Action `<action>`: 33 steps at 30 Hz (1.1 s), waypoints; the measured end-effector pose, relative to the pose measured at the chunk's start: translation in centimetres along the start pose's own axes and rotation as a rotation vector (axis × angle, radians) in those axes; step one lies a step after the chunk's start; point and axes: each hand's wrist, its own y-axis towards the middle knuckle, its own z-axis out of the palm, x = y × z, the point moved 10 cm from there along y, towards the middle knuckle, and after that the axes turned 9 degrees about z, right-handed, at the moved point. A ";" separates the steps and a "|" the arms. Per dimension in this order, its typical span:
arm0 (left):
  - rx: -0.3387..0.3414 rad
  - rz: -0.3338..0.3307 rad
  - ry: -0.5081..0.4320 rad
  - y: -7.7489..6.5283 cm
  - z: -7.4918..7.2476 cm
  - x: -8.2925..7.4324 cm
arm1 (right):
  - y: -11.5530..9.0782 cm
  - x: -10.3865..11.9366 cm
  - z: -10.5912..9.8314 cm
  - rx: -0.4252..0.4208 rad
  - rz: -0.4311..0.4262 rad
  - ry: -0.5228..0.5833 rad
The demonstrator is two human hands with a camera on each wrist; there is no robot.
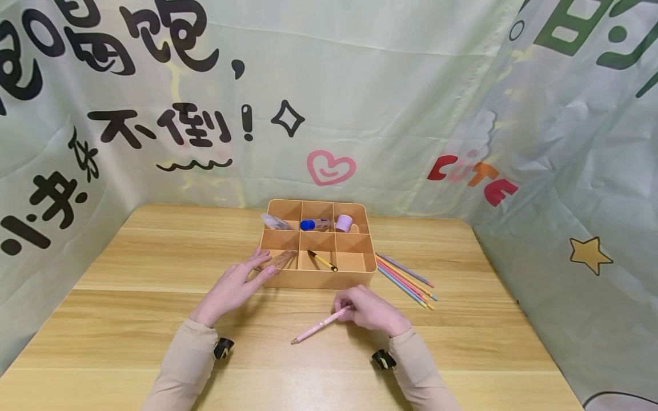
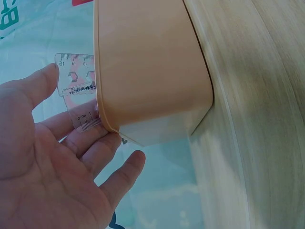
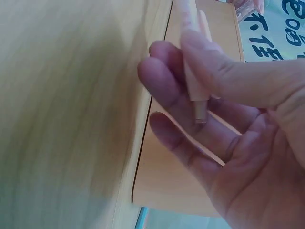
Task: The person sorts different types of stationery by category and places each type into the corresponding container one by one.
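Observation:
My right hand [image 1: 367,308] pinches a pink push-button pen [image 1: 319,328] between thumb and fingers, over the table before the organizer box [image 1: 319,279]. Its point slants down to the left; in the right wrist view the clear button end lies toward the palm. The left hand [image 1: 233,288] is at the box's front left corner, fingers extended along the rim. Clear rulers [image 2: 76,74] stick up from the front left compartment, between thumb and fingers in the left wrist view. A yellow and black pen [image 1: 323,261] lies in the front middle compartment.
In the back row are a clear wrapped item [image 1: 276,221], a blue-capped tube [image 1: 315,225] and a lilac cylinder [image 1: 344,222]. Several coloured pencils [image 1: 406,282] lie right of the box. Printed cloth [image 1: 385,114] hangs behind and beside the wooden table [image 1: 154,257].

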 end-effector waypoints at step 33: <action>0.004 -0.001 0.000 0.0 0.1 0.2 | -2.2 3.7 -7.1 -0.416 -0.164 0.381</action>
